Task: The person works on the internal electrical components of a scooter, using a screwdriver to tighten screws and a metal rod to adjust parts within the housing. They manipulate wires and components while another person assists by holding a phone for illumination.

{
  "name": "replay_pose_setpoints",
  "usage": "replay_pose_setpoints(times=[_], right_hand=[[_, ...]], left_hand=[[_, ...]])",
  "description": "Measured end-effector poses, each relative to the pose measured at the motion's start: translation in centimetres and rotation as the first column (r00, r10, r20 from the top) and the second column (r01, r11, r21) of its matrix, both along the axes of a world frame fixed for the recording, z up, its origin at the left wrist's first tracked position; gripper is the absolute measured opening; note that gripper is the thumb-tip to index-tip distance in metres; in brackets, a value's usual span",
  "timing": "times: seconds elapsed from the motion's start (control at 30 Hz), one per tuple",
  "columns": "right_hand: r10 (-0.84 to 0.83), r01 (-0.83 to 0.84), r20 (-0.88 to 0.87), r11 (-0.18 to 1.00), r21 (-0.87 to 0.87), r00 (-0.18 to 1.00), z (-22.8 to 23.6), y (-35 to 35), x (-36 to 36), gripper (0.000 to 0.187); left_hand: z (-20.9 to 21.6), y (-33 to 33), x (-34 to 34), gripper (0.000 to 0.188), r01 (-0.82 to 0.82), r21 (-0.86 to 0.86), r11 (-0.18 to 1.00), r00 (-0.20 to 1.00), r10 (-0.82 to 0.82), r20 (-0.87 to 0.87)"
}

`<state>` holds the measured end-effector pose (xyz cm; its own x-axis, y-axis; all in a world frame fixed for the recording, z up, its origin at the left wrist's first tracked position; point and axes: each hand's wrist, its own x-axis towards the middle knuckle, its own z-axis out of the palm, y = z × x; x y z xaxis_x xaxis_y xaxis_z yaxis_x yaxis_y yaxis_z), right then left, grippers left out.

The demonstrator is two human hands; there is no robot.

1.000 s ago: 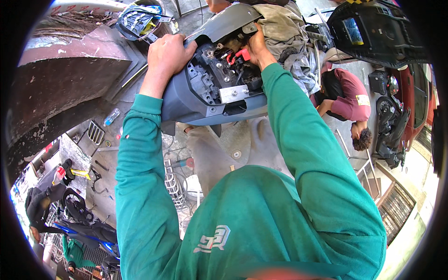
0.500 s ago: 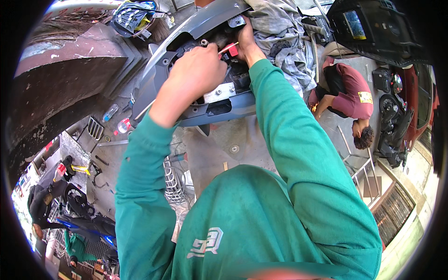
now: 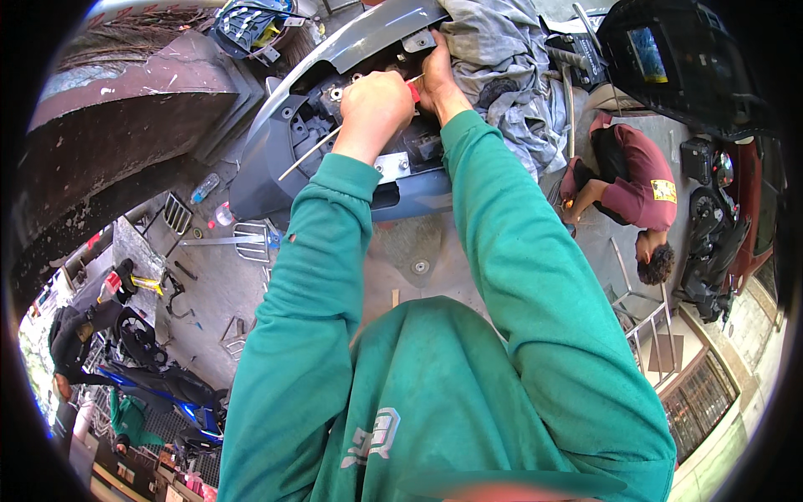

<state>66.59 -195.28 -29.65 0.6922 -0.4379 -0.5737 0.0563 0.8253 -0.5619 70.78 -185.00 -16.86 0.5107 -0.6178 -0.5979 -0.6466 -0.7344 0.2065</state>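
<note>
My left hand [image 3: 378, 110] is closed in a fist over the open body of a grey motorbike [image 3: 266, 159]. It grips a long, thin, pale strip [image 3: 309, 154], which sticks out past the wrist at the lower left and shows again beyond the fist. Opposite, my right hand [image 3: 439, 79] is inside the opening, with its fingers curled near the upper edge. A small red piece [image 3: 413, 91] sits between the two hands, at my right thumb and fingers, which seem to hold it. Dark mechanical parts and a bolted silver plate [image 3: 391, 166] show below the hands.
Crumpled grey cloth [image 3: 502, 67] drapes the bike to the right. A person in a maroon shirt [image 3: 642, 180] bends down beyond it, near a metal frame [image 3: 648, 322]. Left lie a plastic bottle [image 3: 204, 188] and metal racks [image 3: 251, 240]. A blue-black motorbike [image 3: 159, 381] stands lower left.
My left hand has moved right and turned, closing up on my right hand. The strip's tail swung up and right with it, over the bike's body. The red piece is now partly covered.
</note>
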Motion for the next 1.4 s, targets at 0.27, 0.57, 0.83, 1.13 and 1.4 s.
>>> replay_pose_setpoints(times=[0.27, 0.57, 0.83, 1.13, 1.4], right_hand=[[0.001, -0.001, 0.008, 1.0, 0.005, 1.0, -1.2, -0.5, -0.1, 0.07], [0.01, -0.011, -0.024, 0.999, -0.039, 1.0, -0.6, -0.4, 0.0, 0.071], [-0.002, -0.001, -0.049, 0.998, -0.069, 0.999, 1.0, 0.2, -0.2, 0.072], [-0.024, 0.015, -0.047, 0.984, -0.177, 0.999, 2.6, 1.2, -0.4, 0.073], [-0.085, 0.073, -0.069, 0.984, -0.163, 0.994, 2.2, 1.1, -0.5, 0.072]], left_hand=[[-1.2, 0.5, -0.9, 0.03, 0.043, -0.08, 0.996, 0.997, -0.037, 0.074], [-0.8, 0.7, -0.7, 0.026, 0.071, -0.064, 0.995, 0.997, -0.069, 0.044], [-0.9, 0.7, -0.8, 0.026, 0.057, -0.093, 0.994, 0.998, -0.054, 0.034], [-1.0, 0.9, -0.9, 0.023, 0.119, -0.124, 0.985, 0.993, -0.117, 0.022], [-0.9, 0.8, -0.9, 0.027, 0.079, -0.083, 0.993, 0.995, -0.083, -0.055]])
